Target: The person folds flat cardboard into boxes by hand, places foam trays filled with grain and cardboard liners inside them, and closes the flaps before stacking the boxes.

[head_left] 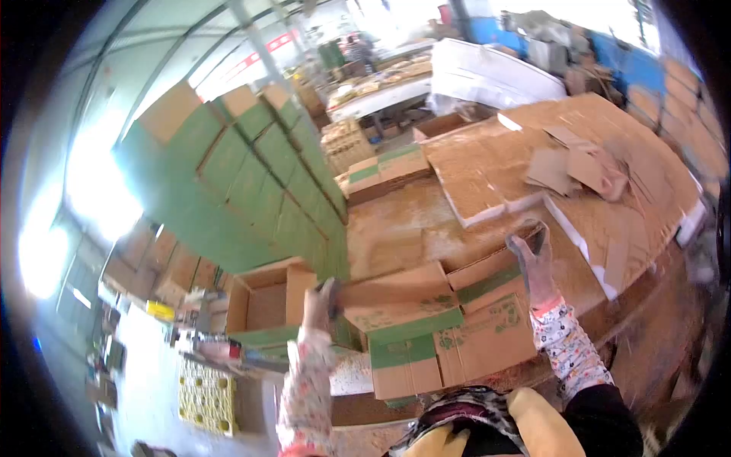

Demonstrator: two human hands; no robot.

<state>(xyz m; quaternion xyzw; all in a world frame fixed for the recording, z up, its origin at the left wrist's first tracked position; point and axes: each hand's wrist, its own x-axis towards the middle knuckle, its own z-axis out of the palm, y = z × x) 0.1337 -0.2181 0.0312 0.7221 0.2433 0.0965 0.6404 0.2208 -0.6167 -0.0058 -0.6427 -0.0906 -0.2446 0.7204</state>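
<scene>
A tall stack of green-and-brown cartons [259, 175] is filling the upper left of the frame, its boxes lying close against one another, likely so they bear each other up. Across the right, a broad brown-topped table [487, 167] is spreading out. At lower centre, the carton in hand [487, 343] is standing open near the table's front edge, its printed flaps hanging towards the person. To its left, another open carton [265, 305] is facing upward, showing its hollow inside. Loose cardboard pieces [554, 169] are lying in an overlapping heap at upper right. At lower left, a yellow pallet [205, 397] is resting on the floor.

The left hand [317, 306] is pinching the carton's left end, its forearm rising nearly straight from the bottom of the frame; blur is hiding the separate fingers. The right hand [531, 263] is appearing to pinch the upper right corner between thumb and fingers, its forearm slanting up and inward. Holding opposite ends this way is probably steadying the thin walls and keeping them from folding.
</scene>
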